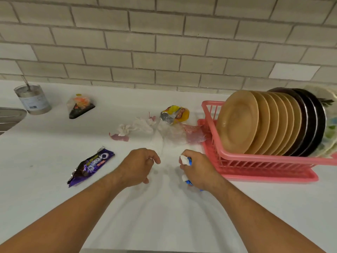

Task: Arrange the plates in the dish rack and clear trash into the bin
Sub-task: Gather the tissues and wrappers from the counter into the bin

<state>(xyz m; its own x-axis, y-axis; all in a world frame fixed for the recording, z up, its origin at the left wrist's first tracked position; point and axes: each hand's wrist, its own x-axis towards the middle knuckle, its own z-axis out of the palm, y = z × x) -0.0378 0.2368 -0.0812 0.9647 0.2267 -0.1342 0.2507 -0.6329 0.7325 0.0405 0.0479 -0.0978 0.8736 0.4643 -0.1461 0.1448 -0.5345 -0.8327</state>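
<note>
Noted sink [11,115] cut by left edge; only a corner in view. Cannot read label print on tin [33,99]: too small. Cannot identify thin rod [25,83] standing in it: blurred.

Found blue-and-white wrapper [185,160] mostly buried in right hand [198,170]; two ends showing, print unreadable. Cannot see fingertips of left hand [138,166], curled under palm; cannot tell whether anything is held.

Logged dark plates [310,121] largely hidden behind tan plates [237,121]; count uncertain. Logged patterned plates [331,132] smeared and clipped by right edge, along with far end of dish rack [264,167]. Cannot read lettering on yellow packet [176,114].
</note>
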